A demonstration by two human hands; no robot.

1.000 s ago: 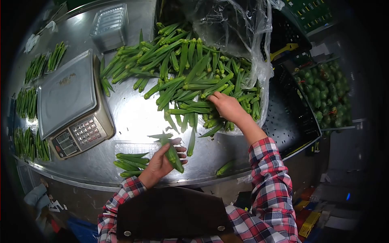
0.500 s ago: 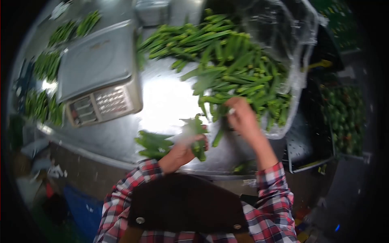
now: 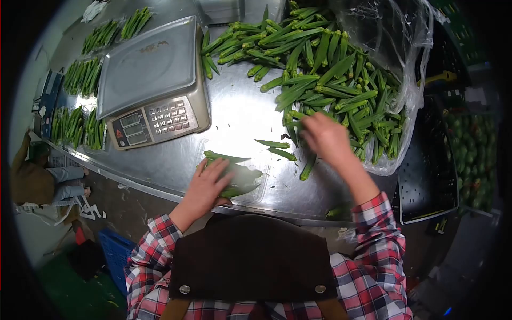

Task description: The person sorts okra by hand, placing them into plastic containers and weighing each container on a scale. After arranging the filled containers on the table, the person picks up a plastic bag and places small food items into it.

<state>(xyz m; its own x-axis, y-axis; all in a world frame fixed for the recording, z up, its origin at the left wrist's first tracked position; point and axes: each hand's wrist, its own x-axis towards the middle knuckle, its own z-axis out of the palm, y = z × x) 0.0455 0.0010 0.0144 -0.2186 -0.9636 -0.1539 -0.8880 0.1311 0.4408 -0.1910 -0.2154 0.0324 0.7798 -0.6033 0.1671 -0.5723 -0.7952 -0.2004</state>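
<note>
My left hand (image 3: pixel 205 184) lies with fingers stretched over a small bunch of okra (image 3: pixel 242 186) near the front edge of the metal table. That bunch is partly blurred and partly covered by the hand. At the near left side of a large okra pile (image 3: pixel 341 80), my right hand (image 3: pixel 326 137) is curled with its fingertips down among the pods. Whatever is between those fingers is hidden. Just below it a single okra pod (image 3: pixel 308 167) points toward me. Two loose okra pods (image 3: pixel 281 154) rest between my hands.
A weighing scale (image 3: pixel 149 66) stands at the left. Packed okra bundles (image 3: pixel 82 76) lie beyond it. Clear plastic (image 3: pixel 424 64) edges the pile's right side, beside a black crate (image 3: pixel 426 176) and a crate of green produce (image 3: pixel 472 154). Another person (image 3: pixel 40 181) is at far left.
The okra held up in my left hand is down on the table, and that hand has moved left and spread over it. My right hand stays at the pile's edge. The view has sharpened and shifted.
</note>
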